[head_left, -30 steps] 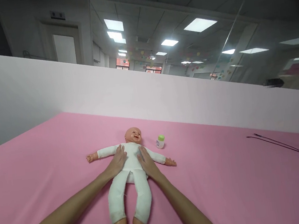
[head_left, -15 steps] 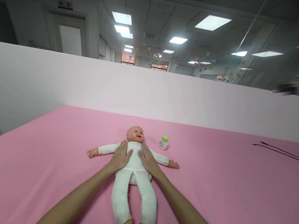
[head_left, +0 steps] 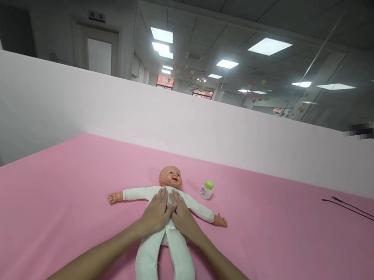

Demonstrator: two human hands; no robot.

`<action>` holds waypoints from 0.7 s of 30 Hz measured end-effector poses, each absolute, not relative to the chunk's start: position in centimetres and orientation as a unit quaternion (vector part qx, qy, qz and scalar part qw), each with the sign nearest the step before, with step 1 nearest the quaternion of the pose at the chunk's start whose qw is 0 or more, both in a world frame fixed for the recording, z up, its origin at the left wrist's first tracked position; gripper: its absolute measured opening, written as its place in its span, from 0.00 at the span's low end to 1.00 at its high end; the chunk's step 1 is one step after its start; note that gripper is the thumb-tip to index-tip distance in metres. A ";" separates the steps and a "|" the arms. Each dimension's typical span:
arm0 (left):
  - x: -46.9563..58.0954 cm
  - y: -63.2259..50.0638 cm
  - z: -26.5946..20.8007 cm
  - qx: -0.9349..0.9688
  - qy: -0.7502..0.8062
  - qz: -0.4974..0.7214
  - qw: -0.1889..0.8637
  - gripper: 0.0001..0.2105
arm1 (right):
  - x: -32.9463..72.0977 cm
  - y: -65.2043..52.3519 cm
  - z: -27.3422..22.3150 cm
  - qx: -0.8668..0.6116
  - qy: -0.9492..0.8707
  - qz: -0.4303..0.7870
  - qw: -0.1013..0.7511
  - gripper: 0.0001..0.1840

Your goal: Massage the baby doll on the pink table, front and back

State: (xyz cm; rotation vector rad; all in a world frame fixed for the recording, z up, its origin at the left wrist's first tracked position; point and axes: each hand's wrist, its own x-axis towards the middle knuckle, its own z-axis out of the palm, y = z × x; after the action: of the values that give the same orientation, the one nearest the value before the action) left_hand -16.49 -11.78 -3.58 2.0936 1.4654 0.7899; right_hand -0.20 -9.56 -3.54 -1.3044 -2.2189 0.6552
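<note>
A baby doll [head_left: 180, 251] with a white cloth body and bare plastic head lies on its back on the pink table cover [head_left: 273, 220], arms spread wide. My left hand [head_left: 157, 212] rests flat on the doll's chest, fingers stretched toward its neck. Beside it, my right hand [head_left: 182, 214] also lies flat on the chest, and the two thumbs meet or overlap. Most of the doll's torso is hidden under both palms. Just right of the doll's head stands a small bottle [head_left: 206, 190] with a green cap. The doll's feet are cut off by the lower frame edge.
Behind the table runs a low white wall [head_left: 177, 118], with glass above it. Two thin black cables [head_left: 365, 213] lie on the cover at the right. A door [head_left: 99, 55] and lit ceiling panels [head_left: 269, 46] show beyond.
My hands have slid inward from the sides of the doll's chest to its middle, so they now touch. The view has tilted up slightly.
</note>
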 end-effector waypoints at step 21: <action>-17.1 -9.8 -5.4 0.725 0.564 0.319 0.234 0.43 | -0.7 -7.4 -5.3 -0.520 -0.764 0.242 0.295 0.45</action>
State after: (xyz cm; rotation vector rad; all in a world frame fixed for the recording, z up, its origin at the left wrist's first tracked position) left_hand -17.07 -9.78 -5.36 1.9894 1.5483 0.8749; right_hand -0.74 -7.45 -5.28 -1.3828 -2.0332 0.6447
